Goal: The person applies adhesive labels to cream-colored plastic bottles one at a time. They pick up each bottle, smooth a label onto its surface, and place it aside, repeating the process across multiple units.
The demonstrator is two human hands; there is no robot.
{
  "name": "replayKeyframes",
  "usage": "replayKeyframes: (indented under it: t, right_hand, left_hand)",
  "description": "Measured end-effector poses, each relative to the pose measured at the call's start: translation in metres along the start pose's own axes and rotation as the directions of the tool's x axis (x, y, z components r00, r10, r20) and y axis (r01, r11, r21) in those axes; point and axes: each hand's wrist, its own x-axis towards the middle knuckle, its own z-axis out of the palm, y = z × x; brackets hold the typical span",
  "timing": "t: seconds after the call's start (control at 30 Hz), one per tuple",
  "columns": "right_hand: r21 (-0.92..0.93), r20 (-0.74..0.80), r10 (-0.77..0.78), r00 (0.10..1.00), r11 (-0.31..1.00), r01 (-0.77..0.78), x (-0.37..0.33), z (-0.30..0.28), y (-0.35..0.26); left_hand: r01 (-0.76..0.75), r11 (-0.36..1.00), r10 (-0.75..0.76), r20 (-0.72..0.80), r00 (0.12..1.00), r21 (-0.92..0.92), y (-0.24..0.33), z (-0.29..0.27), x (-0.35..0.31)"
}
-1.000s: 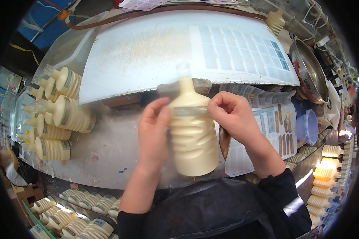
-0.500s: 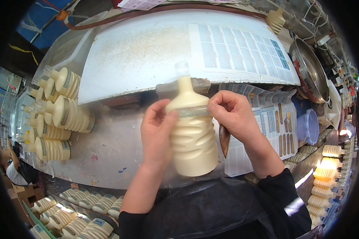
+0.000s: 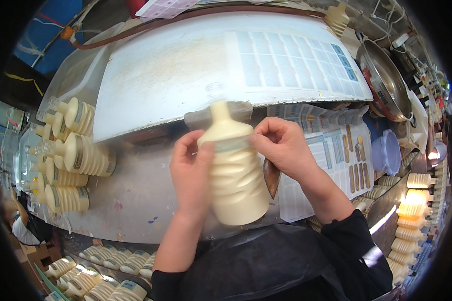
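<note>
A cream bottle (image 3: pixel 238 185) with wavy ridged sides and a clear threaded neck leans before me, neck pointing away. My left hand (image 3: pixel 191 170) grips its left side, thumb on a grey-green label band (image 3: pixel 232 144) around the shoulder, fingers behind. At the band's right end, the thumb and forefinger of my right hand (image 3: pixel 281 148) are pinched together against the bottle. Below that hand's curled fingers hangs a brown pointed tool (image 3: pixel 272 178), its upper end hidden in the palm. Just behind the bottle's neck lies a brown block (image 3: pixel 196 119).
A white board (image 3: pixel 171 70) carrying a label sheet (image 3: pixel 281 60) spans the back. Banded bottles (image 3: pixel 88 155) are stacked at left. More label sheets (image 3: pixel 331 150), a lilac basin (image 3: pixel 386 155) and a metal pan (image 3: pixel 384 75) are at right. Rows of bottles (image 3: pixel 118 258) lie below the table edge.
The view has shifted slightly, so most things appear a little further left. Both hands keep their places on the bottle and its band.
</note>
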Motion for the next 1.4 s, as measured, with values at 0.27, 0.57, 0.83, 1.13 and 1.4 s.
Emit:
replayKeyframes:
  t: [0.27, 0.57, 0.83, 1.13, 1.4]
  right_hand:
    - [-0.004, -0.011, -0.021, 1.000, 1.000, 0.021, 0.003, 0.001, 0.006]
    - [-0.049, -0.018, -0.011, 1.000, 0.999, 0.010, 0.008, -0.004, 0.009]
    - [0.168, 0.016, 0.016, 1.000, 0.986, -0.018, 0.011, -0.005, 0.030]
    - [0.325, 0.143, 0.112, 0.983, 0.933, -0.154, 0.009, 0.000, 0.015]
    - [0.216, 0.126, 0.040, 0.991, 0.974, -0.067, 0.010, 0.006, 0.026]
  left_hand:
    - [-0.004, 1.000, 0.004, -0.013, 1.000, -0.010, 0.001, 0.002, 0.000]
    - [-0.005, 1.000, 0.005, -0.010, 1.000, -0.024, -0.004, -0.002, 0.001]
    - [0.030, 0.998, -0.029, 0.025, 0.999, -0.061, -0.004, 0.000, 0.003]
    - [0.007, 0.999, -0.012, 0.080, 0.997, 0.052, -0.006, -0.004, 0.004]
    - [0.019, 0.996, -0.026, 0.084, 0.996, 0.082, -0.008, -0.001, 0.006]
